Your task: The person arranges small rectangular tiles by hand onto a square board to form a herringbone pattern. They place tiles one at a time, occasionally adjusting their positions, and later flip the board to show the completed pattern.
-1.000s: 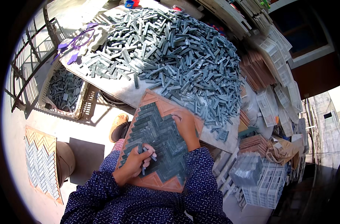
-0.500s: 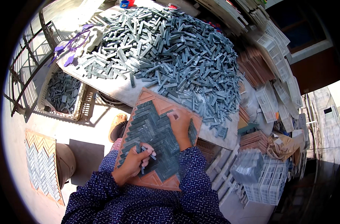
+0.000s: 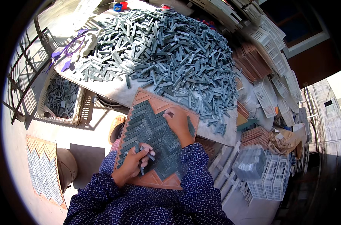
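An orange-brown tray (image 3: 155,98) rests tilted across my lap, its far end by the table edge. Dark green stone strips lie in it in a herringbone pattern (image 3: 148,122). My left hand (image 3: 132,163), low over the tray, is closed around several loose stone strips (image 3: 142,170) that stick out between the fingers. Near the upper right of the pattern, my right hand (image 3: 178,123) touches or hovers just over the tray. Its thumb and fingers are pinched together, and whatever is between them is hidden.
A big heap of stone strips (image 3: 170,48) covers the table (image 3: 103,87) ahead. A crate (image 3: 78,108) of strips stands at left, above another filled tray (image 3: 45,176) against a bucket (image 3: 67,168). Stacked trays (image 3: 251,65) and white crates (image 3: 269,178) crowd the right.
The whole view has shifted slightly. My right hand stays at the same part of the pattern, its fingers turned a little. The left hand still grips its strips.
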Available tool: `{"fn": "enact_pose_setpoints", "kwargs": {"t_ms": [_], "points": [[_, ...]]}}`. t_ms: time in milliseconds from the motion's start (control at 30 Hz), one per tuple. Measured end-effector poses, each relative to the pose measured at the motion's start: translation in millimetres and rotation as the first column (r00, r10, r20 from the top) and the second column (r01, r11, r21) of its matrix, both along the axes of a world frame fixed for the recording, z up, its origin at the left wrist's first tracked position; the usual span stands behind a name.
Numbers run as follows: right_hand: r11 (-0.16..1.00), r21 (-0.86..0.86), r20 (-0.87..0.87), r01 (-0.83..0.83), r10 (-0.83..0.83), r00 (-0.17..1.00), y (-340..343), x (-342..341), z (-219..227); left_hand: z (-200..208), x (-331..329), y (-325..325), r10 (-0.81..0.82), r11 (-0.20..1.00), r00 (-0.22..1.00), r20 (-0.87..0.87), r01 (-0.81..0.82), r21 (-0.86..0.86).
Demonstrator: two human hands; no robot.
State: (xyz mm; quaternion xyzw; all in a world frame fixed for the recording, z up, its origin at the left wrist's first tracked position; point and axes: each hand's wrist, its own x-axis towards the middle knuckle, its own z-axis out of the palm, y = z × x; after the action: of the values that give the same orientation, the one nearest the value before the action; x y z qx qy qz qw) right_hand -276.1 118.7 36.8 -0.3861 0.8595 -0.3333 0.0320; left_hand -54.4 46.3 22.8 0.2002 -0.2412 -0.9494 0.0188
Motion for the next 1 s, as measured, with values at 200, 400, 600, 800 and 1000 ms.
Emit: {"fn": "enact_pose_setpoints", "kwargs": {"t_ms": [200,400,600,800,1000], "points": [[0.993,-0.07,-0.145,-0.09,0.079,0.986,1.5,5.9,-4.5,6.6,-3.6,-7.5,0.012,0.999,1.0,0.011,-0.012,0.043],[0.97,0.037,-0.3,-0.242,0.241,0.923,-8.5,5.5,-14.1,9.0,4.3,-10.0,0.006,0.996,1.0,-0.002,-0.006,0.085],[0.97,-0.011,-0.228,-0.241,0.232,0.946,-10.2,4.0,-11.3,8.7,1.3,-12.7,0.029,0.996,1.0,0.006,-0.03,0.081],[0.988,-0.102,-0.112,-0.12,0.108,0.988,-14.1,16.6,-16.4,5.9,-0.1,-10.6,0.024,0.995,1.0,0.009,-0.025,0.095],[0.997,0.06,-0.085,-0.057,0.062,0.994,-4.1,39.3,-12.0,8.5,2.4,-11.0,0.037,0.996,0.999,-0.026,-0.035,0.081]]}}
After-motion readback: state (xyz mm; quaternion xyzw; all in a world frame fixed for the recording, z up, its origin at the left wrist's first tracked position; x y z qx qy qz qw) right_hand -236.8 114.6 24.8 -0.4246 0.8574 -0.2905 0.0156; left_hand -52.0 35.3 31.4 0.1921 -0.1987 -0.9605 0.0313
